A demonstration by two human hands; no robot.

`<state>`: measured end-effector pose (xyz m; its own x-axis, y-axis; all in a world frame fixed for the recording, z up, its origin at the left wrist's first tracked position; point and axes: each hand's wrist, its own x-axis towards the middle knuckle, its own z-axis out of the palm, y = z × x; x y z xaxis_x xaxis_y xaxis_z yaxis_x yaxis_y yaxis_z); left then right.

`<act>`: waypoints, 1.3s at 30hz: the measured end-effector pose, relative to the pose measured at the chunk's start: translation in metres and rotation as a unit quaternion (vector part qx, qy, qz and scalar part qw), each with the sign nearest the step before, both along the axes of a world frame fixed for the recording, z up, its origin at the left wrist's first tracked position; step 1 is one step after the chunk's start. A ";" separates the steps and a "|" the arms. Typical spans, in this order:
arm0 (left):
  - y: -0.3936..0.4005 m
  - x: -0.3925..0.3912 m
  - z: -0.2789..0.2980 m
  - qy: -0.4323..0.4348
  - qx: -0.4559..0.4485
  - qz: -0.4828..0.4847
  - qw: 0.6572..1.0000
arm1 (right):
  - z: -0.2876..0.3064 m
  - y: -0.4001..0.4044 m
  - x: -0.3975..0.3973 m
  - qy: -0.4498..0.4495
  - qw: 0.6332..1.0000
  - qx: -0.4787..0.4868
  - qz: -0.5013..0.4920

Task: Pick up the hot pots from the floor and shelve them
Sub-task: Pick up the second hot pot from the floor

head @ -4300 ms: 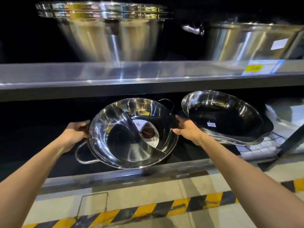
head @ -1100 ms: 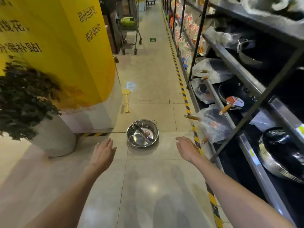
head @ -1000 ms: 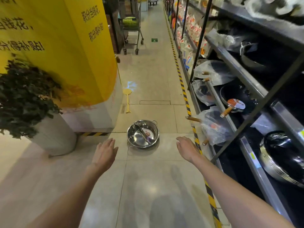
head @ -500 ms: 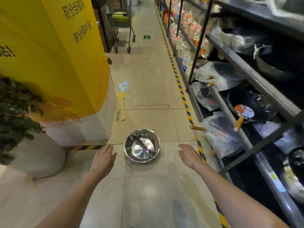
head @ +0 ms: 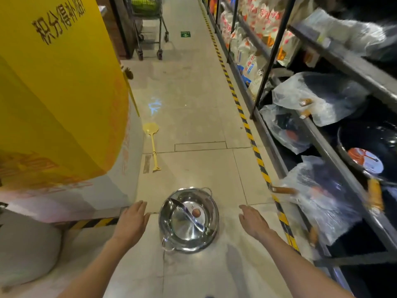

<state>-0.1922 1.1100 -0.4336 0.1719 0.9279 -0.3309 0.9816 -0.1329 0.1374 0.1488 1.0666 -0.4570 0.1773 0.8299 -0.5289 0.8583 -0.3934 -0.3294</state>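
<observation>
A shiny steel hot pot (head: pixel 189 220) with a curved divider and two loop handles sits upright on the tiled floor in the aisle. My left hand (head: pixel 133 220) hovers just left of it, fingers spread, holding nothing. My right hand (head: pixel 253 220) is stretched out to the pot's right, also spread and empty, a little apart from the rim. The dark metal shelf rack (head: pixel 322 145) runs along the right side of the aisle.
Bagged woks with wooden handles (head: pixel 318 196) and a black pan (head: pixel 369 151) fill the lower shelves. A yellow pillar (head: pixel 60 93) stands on the left, a white planter (head: pixel 28 248) at its foot. A yellow swatter (head: pixel 152 143) lies on the floor; a trolley (head: pixel 148 24) is farther off.
I have left the shelf where I set one hot pot and walked up to the pot on the floor. Both hands now flank it, much closer than half a second ago.
</observation>
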 end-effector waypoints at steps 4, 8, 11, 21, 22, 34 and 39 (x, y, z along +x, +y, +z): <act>0.052 -0.004 -0.088 -0.023 -0.004 0.021 1.000 | -0.080 0.056 -0.005 0.015 1.000 -0.001 -0.020; 0.090 -0.012 -0.203 -0.043 -0.015 0.034 0.998 | -0.191 0.096 -0.010 0.026 0.999 -0.008 -0.040; 0.112 -0.018 -0.298 -0.063 -0.036 0.035 0.997 | -0.284 0.115 -0.014 0.038 0.998 -0.011 -0.043; 0.131 -0.016 -0.498 -0.161 -0.004 0.036 0.986 | -0.480 0.127 -0.002 0.112 0.988 0.105 0.009; 0.131 -0.016 -0.505 -0.169 0.005 0.043 0.985 | -0.484 0.125 0.000 0.115 0.986 0.122 0.013; 0.123 -0.026 -0.518 -0.174 -0.008 0.059 0.983 | -0.481 0.113 0.006 0.102 0.992 0.070 0.020; 0.119 -0.032 -0.499 -0.209 -0.046 0.037 0.976 | -0.471 0.109 0.014 0.141 0.988 0.043 0.045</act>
